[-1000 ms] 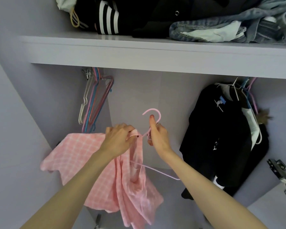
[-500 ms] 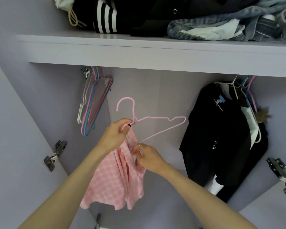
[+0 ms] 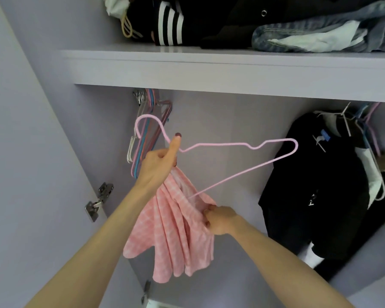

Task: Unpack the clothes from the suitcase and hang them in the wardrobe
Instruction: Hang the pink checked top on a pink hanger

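Your right hand [image 3: 219,220], nearest you, pinches a fold of the pink checked garment [image 3: 178,230], its fingertips buried in the cloth. The garment hangs bunched between both hands, its shape hard to read. Your left hand [image 3: 159,163], higher up, grips the neck of a pink hanger [image 3: 231,144] along with the garment's top, one finger pointing upward. The hanger's left arm is hidden inside the fabric. Behind, spare hangers [image 3: 145,130] cluster left and dark clothes [image 3: 316,185] hang right. Above, folded clothes [image 3: 276,21] on the shelf [image 3: 209,70] are cut off.
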Action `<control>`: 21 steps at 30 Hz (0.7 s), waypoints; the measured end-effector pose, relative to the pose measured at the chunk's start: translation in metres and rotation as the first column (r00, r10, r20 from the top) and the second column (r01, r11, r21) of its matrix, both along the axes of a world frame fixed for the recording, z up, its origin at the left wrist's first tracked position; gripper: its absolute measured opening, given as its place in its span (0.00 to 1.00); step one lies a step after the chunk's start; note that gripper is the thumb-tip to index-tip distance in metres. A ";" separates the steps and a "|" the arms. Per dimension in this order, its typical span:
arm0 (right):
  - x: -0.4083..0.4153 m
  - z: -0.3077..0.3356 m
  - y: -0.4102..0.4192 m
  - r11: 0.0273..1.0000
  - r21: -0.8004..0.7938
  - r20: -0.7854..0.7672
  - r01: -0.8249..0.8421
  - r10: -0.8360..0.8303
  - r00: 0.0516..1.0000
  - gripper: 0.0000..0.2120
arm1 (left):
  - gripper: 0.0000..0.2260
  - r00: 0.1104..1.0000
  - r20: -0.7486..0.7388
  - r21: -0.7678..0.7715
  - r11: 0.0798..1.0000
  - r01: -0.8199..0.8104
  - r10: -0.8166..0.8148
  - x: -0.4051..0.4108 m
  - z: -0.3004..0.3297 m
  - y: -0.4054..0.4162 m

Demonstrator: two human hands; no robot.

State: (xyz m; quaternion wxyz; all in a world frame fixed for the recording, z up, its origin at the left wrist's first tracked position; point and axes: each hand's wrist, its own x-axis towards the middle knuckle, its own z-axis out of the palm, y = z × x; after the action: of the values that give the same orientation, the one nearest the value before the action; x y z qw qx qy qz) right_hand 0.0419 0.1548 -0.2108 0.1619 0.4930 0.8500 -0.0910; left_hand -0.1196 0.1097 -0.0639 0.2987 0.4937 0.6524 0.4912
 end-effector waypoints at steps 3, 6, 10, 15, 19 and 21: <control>0.018 0.008 -0.001 0.998 -0.051 -0.183 0.037 -0.046 0.982 0.17 | 0.22 0.997 -0.047 -0.029 0.998 -0.058 0.056 -0.007 -0.009 -0.002; 0.046 0.015 -0.001 0.987 -0.110 -0.396 0.117 -0.152 0.906 0.13 | 0.18 0.978 -0.204 -0.069 0.995 -0.066 0.051 -0.015 -0.023 0.000; 0.085 0.024 -0.002 0.979 -0.055 -0.491 0.196 -0.198 0.849 0.13 | 0.13 0.925 -0.376 -0.095 0.990 -0.103 0.060 -0.026 -0.050 0.009; 0.125 0.041 -0.002 0.983 0.075 -0.454 0.167 -0.115 0.884 0.10 | 0.11 0.810 -0.585 -0.079 0.993 -0.087 0.025 -0.019 -0.071 0.015; 0.140 0.057 -0.001 0.971 0.167 -0.436 0.171 -0.083 0.896 0.10 | 0.12 0.717 -0.697 -0.103 0.992 -0.067 -0.024 -0.011 -0.074 0.016; 0.139 0.065 -0.002 0.965 0.212 -0.411 0.154 -0.055 0.910 0.11 | 0.12 0.683 -0.728 -0.114 0.993 -0.038 -0.058 -0.005 -0.074 0.016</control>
State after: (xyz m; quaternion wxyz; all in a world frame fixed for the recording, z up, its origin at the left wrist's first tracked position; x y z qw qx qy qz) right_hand 0.1806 0.1532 -0.1459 -0.0819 0.5245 0.8420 -0.0958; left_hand -0.1242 0.1258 -0.1382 0.0459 0.6330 0.7431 0.2121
